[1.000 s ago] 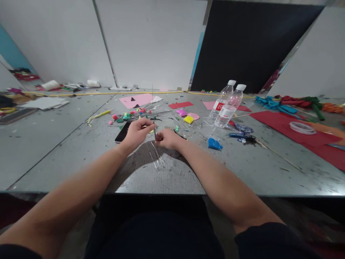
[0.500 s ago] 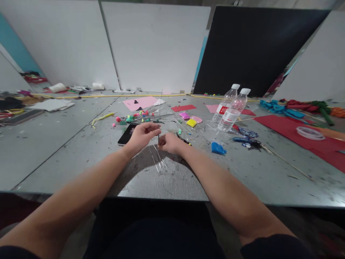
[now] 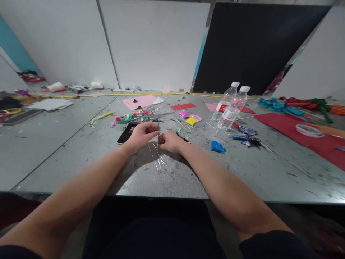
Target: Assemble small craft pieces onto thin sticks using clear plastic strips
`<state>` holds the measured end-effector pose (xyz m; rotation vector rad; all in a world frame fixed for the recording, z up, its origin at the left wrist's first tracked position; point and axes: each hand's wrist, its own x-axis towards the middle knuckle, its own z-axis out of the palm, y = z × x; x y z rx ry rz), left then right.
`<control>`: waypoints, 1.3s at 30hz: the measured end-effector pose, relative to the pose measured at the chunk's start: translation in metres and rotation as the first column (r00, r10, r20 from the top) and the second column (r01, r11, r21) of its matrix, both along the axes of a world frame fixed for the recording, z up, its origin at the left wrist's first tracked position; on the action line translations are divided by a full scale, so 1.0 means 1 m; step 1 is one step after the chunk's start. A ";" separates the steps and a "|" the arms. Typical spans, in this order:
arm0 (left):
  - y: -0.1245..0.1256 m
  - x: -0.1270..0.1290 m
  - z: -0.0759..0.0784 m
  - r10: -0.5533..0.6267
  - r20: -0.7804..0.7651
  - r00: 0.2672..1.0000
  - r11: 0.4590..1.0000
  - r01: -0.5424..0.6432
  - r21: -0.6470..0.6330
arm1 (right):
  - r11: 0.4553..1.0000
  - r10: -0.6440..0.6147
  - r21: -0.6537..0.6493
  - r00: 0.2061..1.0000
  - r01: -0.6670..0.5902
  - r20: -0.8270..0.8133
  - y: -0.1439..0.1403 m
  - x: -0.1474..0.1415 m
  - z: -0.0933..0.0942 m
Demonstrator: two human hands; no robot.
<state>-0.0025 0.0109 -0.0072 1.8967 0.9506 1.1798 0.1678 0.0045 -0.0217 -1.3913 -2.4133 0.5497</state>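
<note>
My left hand [image 3: 144, 134] is closed in a pinch, thumb against fingertips, at the upper part of a narrow dark grey strip [image 3: 158, 133]. Just below and to the right, my right hand [image 3: 169, 141] pinches the lower end of that strip with curled fingers. Thin silvery wires [image 3: 159, 160] fan out below the hands, close to the tabletop. One very thin wire also rises above the fingers. How the strip and wires join is hidden by my fingers. A black phone [image 3: 126, 135] lies partly under my left hand, and dark-handled pliers [image 3: 183, 137] lie behind my right hand.
Two clear plastic bottles [image 3: 233, 108] stand to the right, near a blue packet [image 3: 217, 146] and blue-handled pliers [image 3: 244, 139]. Yellow [image 3: 191, 121] and magenta packets lie ahead. Red paper [image 3: 291, 133] covers the right side. Small coloured clay pieces [image 3: 134, 116] lie behind the phone.
The view has tilted very slightly, so the scene sits a little higher. Both hands keep nearly the same pinch and position; nothing has been let go.
</note>
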 end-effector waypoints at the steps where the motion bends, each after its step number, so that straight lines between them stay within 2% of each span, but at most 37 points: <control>1: 0.000 0.000 0.000 0.011 0.001 1.000 1.000 -0.011 -0.003 | 1.000 -0.001 0.003 1.000 0.001 0.005 0.000 0.000 0.000; 10: -0.002 0.001 0.000 0.037 0.126 0.991 0.996 -0.026 -0.089 | 1.000 0.001 -0.003 1.000 -0.001 -0.007 0.000 -0.002 -0.004; 14: -0.001 0.002 0.000 0.023 0.167 0.986 0.993 -0.004 -0.115 | 1.000 0.008 0.018 0.998 -0.009 0.068 -0.007 0.000 0.008; 16: -0.001 0.002 0.001 0.030 0.178 0.984 0.993 -0.009 -0.117 | 0.997 -0.064 0.056 0.987 0.056 0.149 -0.012 0.008 0.019; 17: -0.001 0.001 0.001 0.040 0.180 0.983 0.993 -0.018 -0.120 | 0.986 -0.154 0.091 0.969 0.139 0.194 -0.014 0.015 0.025; 19: -0.001 0.001 0.001 0.062 0.174 0.983 0.992 -0.040 -0.124 | 0.953 -0.298 0.145 0.917 0.267 0.266 -0.015 0.032 0.032; 21: -0.001 0.001 0.001 0.072 0.151 0.986 0.991 -0.054 -0.118 | 0.924 -0.381 0.133 0.852 0.357 0.358 -0.011 0.051 0.033; 23: 0.000 0.001 0.000 0.074 0.129 0.989 0.992 -0.061 -0.107 | 0.930 -0.345 0.044 0.825 0.366 0.447 -0.005 0.065 0.030; 25: 0.001 0.001 -0.001 0.080 0.121 0.989 0.993 -0.068 -0.099 | 0.941 -0.284 -0.034 0.842 0.336 0.458 -0.002 0.073 0.028; 29: 0.004 0.000 -0.004 0.098 0.133 0.986 0.991 -0.085 -0.101 | 0.919 -0.326 -0.068 0.848 0.387 0.418 -0.007 0.066 0.033; 33: 0.005 -0.002 -0.003 0.108 0.139 0.984 0.990 -0.094 -0.109 | 0.916 -0.359 -0.035 0.854 0.400 0.376 -0.012 0.055 0.044; 36: 0.005 -0.003 -0.001 0.098 0.149 0.984 0.991 -0.082 -0.108 | 0.899 -0.431 -0.013 0.889 0.438 0.156 -0.005 0.056 0.045; 39: 0.005 -0.002 0.001 0.084 0.140 0.987 0.992 -0.069 -0.105 | 0.875 -0.475 0.004 0.861 0.484 -0.181 0.006 0.059 0.038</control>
